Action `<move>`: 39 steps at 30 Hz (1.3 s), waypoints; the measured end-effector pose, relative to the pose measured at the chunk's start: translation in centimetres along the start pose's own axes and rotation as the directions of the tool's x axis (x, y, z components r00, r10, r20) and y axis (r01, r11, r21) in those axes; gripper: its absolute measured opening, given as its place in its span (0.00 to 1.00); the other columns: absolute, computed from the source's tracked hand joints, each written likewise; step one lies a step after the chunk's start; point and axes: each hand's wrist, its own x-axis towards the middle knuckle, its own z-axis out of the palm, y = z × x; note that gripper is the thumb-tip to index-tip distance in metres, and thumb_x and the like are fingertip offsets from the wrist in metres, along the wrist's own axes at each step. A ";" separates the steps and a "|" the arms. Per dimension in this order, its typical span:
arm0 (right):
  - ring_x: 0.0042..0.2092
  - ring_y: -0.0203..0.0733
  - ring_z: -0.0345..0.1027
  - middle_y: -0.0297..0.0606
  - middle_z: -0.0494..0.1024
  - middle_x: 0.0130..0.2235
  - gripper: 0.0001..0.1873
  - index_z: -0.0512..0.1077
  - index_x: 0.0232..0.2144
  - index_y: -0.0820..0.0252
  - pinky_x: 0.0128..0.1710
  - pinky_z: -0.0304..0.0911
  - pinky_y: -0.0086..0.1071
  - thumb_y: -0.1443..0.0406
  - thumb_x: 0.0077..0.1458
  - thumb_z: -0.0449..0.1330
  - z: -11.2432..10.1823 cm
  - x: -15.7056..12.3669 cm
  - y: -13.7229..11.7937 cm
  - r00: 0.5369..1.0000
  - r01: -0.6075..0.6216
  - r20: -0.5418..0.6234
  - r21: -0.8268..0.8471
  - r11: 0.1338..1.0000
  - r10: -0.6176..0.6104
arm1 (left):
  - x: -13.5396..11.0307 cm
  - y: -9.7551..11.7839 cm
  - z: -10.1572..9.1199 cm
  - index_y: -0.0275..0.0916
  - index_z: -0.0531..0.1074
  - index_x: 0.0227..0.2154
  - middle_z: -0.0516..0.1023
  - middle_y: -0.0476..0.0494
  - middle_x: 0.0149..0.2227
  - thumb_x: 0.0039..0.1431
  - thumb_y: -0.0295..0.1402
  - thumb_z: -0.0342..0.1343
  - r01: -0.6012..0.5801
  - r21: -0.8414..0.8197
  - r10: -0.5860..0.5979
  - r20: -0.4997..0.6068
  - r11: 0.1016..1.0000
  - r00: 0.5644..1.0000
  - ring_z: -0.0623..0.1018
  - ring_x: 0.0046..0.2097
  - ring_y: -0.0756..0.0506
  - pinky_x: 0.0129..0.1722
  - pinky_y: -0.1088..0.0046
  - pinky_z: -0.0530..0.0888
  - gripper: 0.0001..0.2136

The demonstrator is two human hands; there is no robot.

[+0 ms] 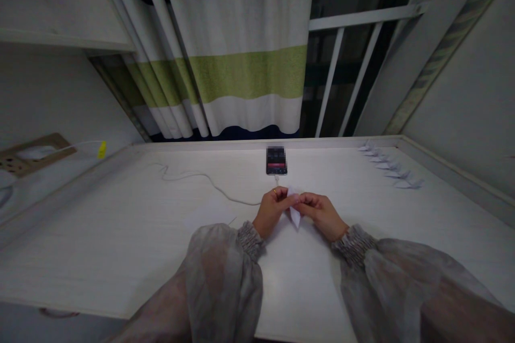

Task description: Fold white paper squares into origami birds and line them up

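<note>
Between my two hands is a small piece of folded white paper (295,218), its pointed end hanging down toward me. My left hand (273,209), with a ring on one finger, pinches the paper from the left. From the right, my right hand (319,213) grips it with thumb and forefinger, the fingertips of both hands nearly meeting. The fingers cover the middle of the paper, so its full shape is hidden. Just beyond my hands lies a phone (276,160) with its screen lit.
A white cable (209,179) runs from the phone leftward across the white desk (100,241). Several folded paper cranes (390,166) stand in a row at the back right. A power strip (40,154) is at the left wall. Behind the desk hangs a striped curtain (249,72).
</note>
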 end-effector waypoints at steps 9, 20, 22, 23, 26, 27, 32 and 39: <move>0.23 0.31 0.55 0.28 0.64 0.19 0.11 0.65 0.18 0.62 0.25 0.52 0.27 0.60 0.39 0.60 0.3 -0.1 0.2 0.998 0.057 -0.032 -0.066 0.996 -0.059 | -0.1 0.3 0.0 0.33 0.66 0.15 0.64 0.53 0.15 0.36 0.40 0.61 0.052 -0.046 -0.055 -0.071 0.998 0.996 0.62 0.20 0.56 0.23 0.78 0.59 0.14; 0.28 0.37 0.65 0.35 0.72 0.25 0.09 0.68 0.26 0.60 0.31 0.60 0.31 0.60 0.48 0.53 -0.4 -0.2 1.0 0.909 0.231 -0.202 -0.483 0.844 -0.365 | 0.2 -0.4 0.3 0.34 0.68 0.24 0.69 0.49 0.25 0.38 0.39 0.60 0.016 -0.120 -0.033 -0.138 0.993 0.990 0.67 0.25 0.55 0.26 0.79 0.64 0.14; 0.29 0.37 0.66 0.37 0.74 0.27 0.08 0.68 0.28 0.60 0.32 0.60 0.31 0.62 0.50 0.52 -0.7 -0.3 0.8 0.865 0.280 -0.149 -0.649 0.707 -0.479 | 0.2 -0.5 0.4 0.34 0.68 0.25 0.70 0.48 0.26 0.38 0.39 0.60 0.006 -0.096 -0.022 -0.162 0.995 0.987 0.68 0.25 0.55 0.26 0.78 0.65 0.14; 0.30 0.38 0.66 0.38 0.74 0.28 0.08 0.69 0.28 0.60 0.32 0.60 0.31 0.63 0.51 0.51 -0.9 -0.4 0.7 0.837 0.317 -0.088 -0.727 0.609 -0.540 | 0.1 -0.5 0.4 0.34 0.68 0.25 0.71 0.48 0.26 0.39 0.39 0.60 0.003 -0.086 -0.016 -0.153 0.996 0.988 0.68 0.25 0.54 0.26 0.78 0.65 0.14; 0.31 0.38 0.66 0.42 0.74 0.32 0.11 0.70 0.29 0.61 0.30 0.58 0.30 0.65 0.53 0.49 -1.1 -0.6 0.1 0.774 0.384 0.132 -0.875 0.294 -0.619 | -0.2 -0.2 0.7 0.33 0.69 0.25 0.72 0.46 0.25 0.41 0.38 0.58 0.001 -0.092 -0.009 -0.082 0.996 0.997 0.70 0.26 0.53 0.27 0.77 0.66 0.12; 0.30 0.38 0.66 0.43 0.74 0.33 0.11 0.70 0.30 0.61 0.29 0.58 0.30 0.65 0.53 0.48 -1.2 -0.6 0.0 0.759 0.389 0.192 -0.900 0.198 -0.622 | -0.3 -0.1 0.8 0.33 0.69 0.25 0.72 0.46 0.25 0.41 0.37 0.58 0.001 -0.103 -0.008 -0.070 0.995 0.997 0.71 0.27 0.52 0.27 0.77 0.66 0.11; 0.29 0.39 0.63 0.47 0.71 0.34 0.11 0.70 0.33 0.64 0.27 0.58 0.31 0.69 0.53 0.47 -1.1 -0.4 -0.4 0.724 0.404 0.397 -0.907 -0.119 -0.565 | -0.5 -0.1 0.9 0.33 0.70 0.23 0.72 0.47 0.25 0.42 0.36 0.57 0.005 -0.130 -0.012 -0.053 0.992 0.999 0.71 0.28 0.52 0.28 0.77 0.67 0.10; 0.39 0.41 0.62 0.49 0.62 0.43 0.16 0.61 0.44 0.67 0.37 0.63 0.34 0.67 0.52 0.50 -1.4 0.0 0.2 0.659 0.630 0.481 -0.772 0.076 -0.579 | 0.1 -0.5 -0.1 0.33 0.71 0.23 0.71 0.48 0.24 0.40 0.35 0.59 -0.013 -0.157 0.000 -0.081 0.987 0.997 0.70 0.27 0.53 0.28 0.79 0.65 0.09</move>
